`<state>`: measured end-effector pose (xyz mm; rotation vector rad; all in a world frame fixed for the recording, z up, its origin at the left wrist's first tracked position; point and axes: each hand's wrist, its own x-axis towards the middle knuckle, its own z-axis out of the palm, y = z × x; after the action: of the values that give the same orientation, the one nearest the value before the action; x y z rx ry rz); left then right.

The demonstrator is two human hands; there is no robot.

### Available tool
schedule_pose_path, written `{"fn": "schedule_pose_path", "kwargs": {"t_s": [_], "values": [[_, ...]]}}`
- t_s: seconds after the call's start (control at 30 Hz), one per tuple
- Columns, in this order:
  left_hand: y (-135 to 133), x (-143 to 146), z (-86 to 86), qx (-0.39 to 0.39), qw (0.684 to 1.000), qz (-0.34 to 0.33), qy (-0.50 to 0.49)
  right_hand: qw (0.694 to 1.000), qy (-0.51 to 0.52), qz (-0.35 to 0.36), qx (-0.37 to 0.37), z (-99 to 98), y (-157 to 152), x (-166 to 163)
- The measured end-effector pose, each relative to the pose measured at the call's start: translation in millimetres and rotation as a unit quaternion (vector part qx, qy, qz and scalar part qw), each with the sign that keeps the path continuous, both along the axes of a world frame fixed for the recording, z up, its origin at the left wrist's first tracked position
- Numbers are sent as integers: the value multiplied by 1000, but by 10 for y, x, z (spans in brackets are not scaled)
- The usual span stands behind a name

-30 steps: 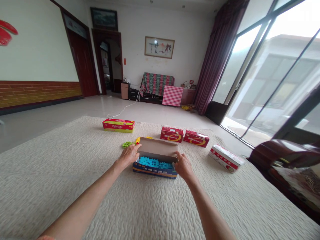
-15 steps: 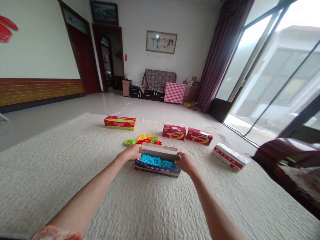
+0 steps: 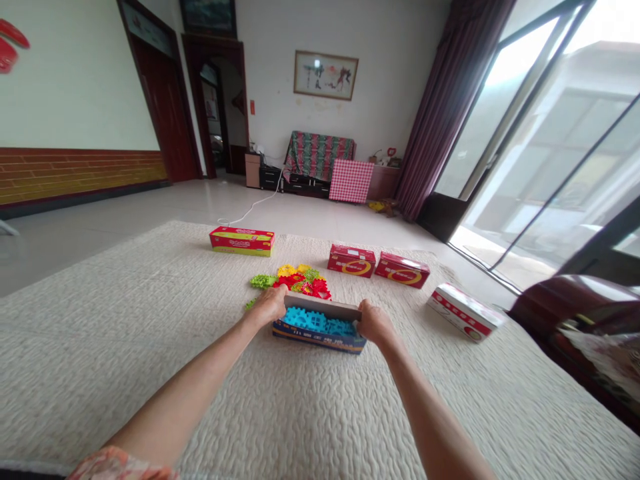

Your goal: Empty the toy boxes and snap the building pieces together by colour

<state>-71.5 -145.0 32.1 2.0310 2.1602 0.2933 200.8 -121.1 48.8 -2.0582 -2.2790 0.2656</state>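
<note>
A dark blue cardboard box with pale lettering sits on the quilted mat, its top uncovered. Light blue plastic interlocking pieces fill it. My left hand is closed on the box's far left corner, and my right hand grips the far right corner; their fingertips are partly hidden. Just behind the box lies a cluster of red, yellow and green plastic pieces, partly covered by my left hand and the box.
A red and yellow box stands at the back left of the beige quilted mat. Two dark red boxes stand at the back right, with a white and red box nearer. A dark red glossy piece of furniture borders the right side.
The box's lid flap, which stood up behind the opening, no longer shows above the back wall. More of the red pieces is visible behind it. Both hands stay at the far corners.
</note>
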Motion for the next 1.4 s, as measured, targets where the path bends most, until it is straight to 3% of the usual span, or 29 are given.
{"fn": "schedule_pose_path", "kwargs": {"t_s": [0.37, 0.67, 0.77, 0.97, 1.4], "values": [[-133, 27, 33, 39, 999, -10, 4, 999, -2, -36, 14, 29, -83, -70], [-169, -88, 435, 156, 987, 24, 30, 993, 48, -69, 77, 124, 40, -216], [-73, -169, 482, 202, 978, 39, 33, 989, 72, -81, 101, 159, 174, -313], [256, -366, 316, 304, 952, 31, 17, 974, 150, -90, 142, 90, 500, -490], [719, -767, -181, 418, 907, 46, 18, 943, 245, -44, 220, -372, 984, -899]]}}
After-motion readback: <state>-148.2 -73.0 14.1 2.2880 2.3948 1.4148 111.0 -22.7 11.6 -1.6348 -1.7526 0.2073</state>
